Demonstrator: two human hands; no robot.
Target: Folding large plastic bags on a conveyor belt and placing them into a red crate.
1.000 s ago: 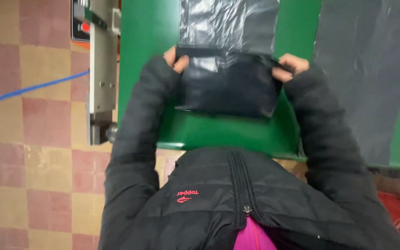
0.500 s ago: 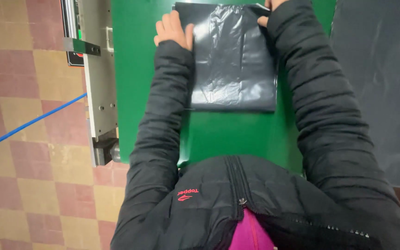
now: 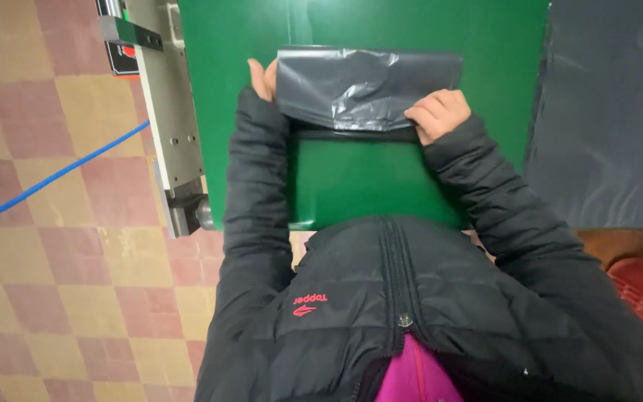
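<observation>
- I see the folded black plastic bag (image 3: 370,88) lying flat in the middle of the green tabletop (image 3: 351,186).
- My left hand (image 3: 263,78) holds the bag's left edge, fingers hidden under it.
- My right hand (image 3: 438,113) is curled closed, pinching the bag's near right corner.
- A grey plastic sheet (image 3: 608,119) lies beyond the tabletop's right edge.

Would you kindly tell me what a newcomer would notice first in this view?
A folded dark grey plastic bag lies on the bright green table, the left hand at its left edge and the right hand pressing its lower right corner. A grey metal machine stands at the table's left side, and a blue cable crosses the checkered tile floor.
</observation>
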